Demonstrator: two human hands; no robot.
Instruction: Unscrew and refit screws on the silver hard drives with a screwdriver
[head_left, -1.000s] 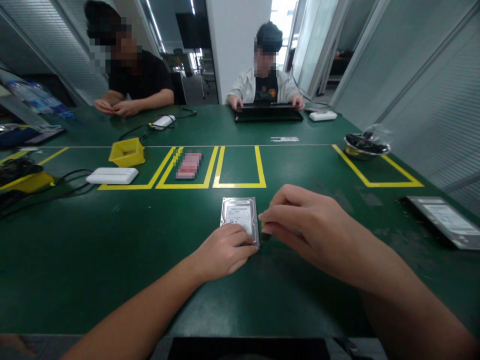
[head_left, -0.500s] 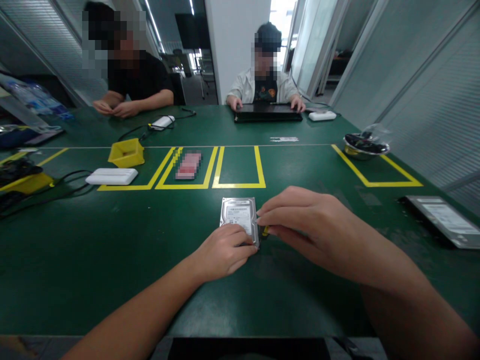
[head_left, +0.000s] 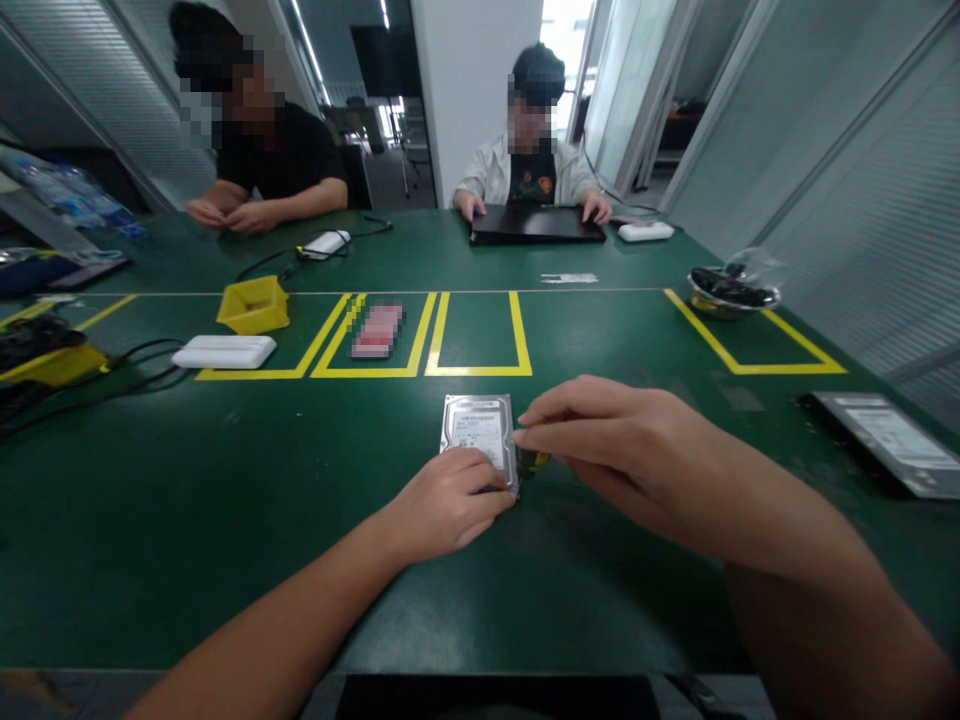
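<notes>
A silver hard drive [head_left: 480, 422] with a white label lies on the green table in front of me. My left hand [head_left: 454, 505] rests over its near part, fingers curled round the near right corner and gripping it. At the drive's right edge is my right hand [head_left: 607, 440], its fingers and thumb drawn together. They pinch a small yellow-and-black thing [head_left: 541, 459], mostly hidden by the fingers, so its kind is unclear.
Another hard drive [head_left: 885, 440] lies at the right. Beyond the yellow tape frames [head_left: 480, 372] are a bowl [head_left: 733, 308] of black items and a person holding a flat black panel [head_left: 536, 224]. A yellow bin [head_left: 255, 308] and white power strip [head_left: 223, 352] stand left; another person sits behind.
My right hand has shifted slightly right and turned a little, with the yellow-and-black thing tilting with it. The left hand and hard drive stay put. Across the table, the black panel has tilted.
</notes>
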